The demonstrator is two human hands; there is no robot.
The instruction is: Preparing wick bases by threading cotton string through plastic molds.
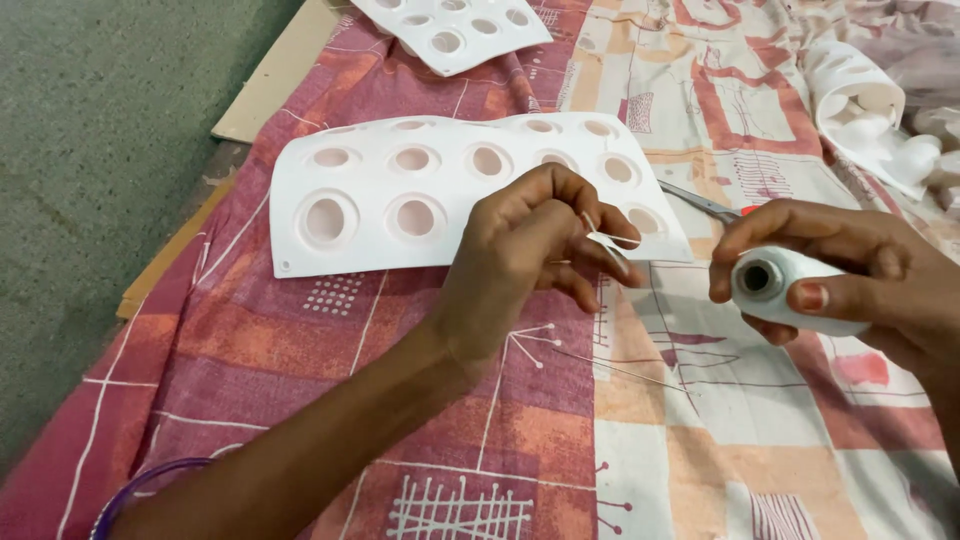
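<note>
My left hand (530, 250) is pinched shut on a thin white thread (612, 240) just above the cloth. My right hand (850, 270) grips a white thread spool (785, 285), its hollow end facing me. The thread runs between the two hands. Behind my left hand lies a white moulded sheet (400, 250) with rows of round cups. A pair of scissors (700, 203) lies between the sheet and my right hand, partly hidden by my fingers.
A patterned pink, orange and white cloth (500, 430) covers the work surface. A second white moulded sheet (455, 30) lies at the top. Crumpled white material (870, 110) sits at the upper right. Green floor (90, 180) and cardboard (270, 90) are at the left.
</note>
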